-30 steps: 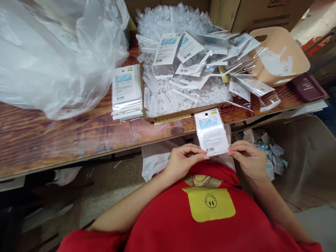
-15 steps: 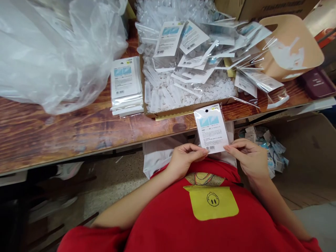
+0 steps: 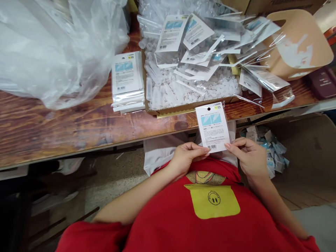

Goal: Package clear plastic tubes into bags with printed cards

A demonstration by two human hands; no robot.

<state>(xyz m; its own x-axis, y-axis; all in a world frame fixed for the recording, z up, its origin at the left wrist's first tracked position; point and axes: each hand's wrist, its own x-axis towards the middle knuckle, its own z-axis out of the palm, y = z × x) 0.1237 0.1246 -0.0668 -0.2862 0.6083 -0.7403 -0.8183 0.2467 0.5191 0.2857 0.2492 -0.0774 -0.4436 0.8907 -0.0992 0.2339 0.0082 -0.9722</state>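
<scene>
Between my two hands is a white printed card packet (image 3: pixel 214 129) with blue pictures, a barcode and a hang hole, held just off the table's front edge. My left hand (image 3: pixel 185 157) pinches its lower left corner between thumb and fingers. At the lower right corner, my right hand (image 3: pixel 249 155) pinches it the same way. Beyond the packet, a shallow cardboard box (image 3: pixel 181 107) holds small clear plastic tubes and white caps, with several similar card packets (image 3: pixel 172 33) lying on top. Left of the box lies a neat stack of card packets (image 3: pixel 127 78).
A large clear plastic bag (image 3: pixel 60 52) covers the left of the wooden table (image 3: pixel 86 133). At the far right stand a peach plastic bin (image 3: pixel 317 38) and a dark maroon container (image 3: pixel 322 82). Below the table on the right, a carton (image 3: pixel 307 157) holds loose packets.
The view has shifted slightly, so the table items sit a little higher and further right. Both hands keep their pinch on the card packet, which is held almost still.
</scene>
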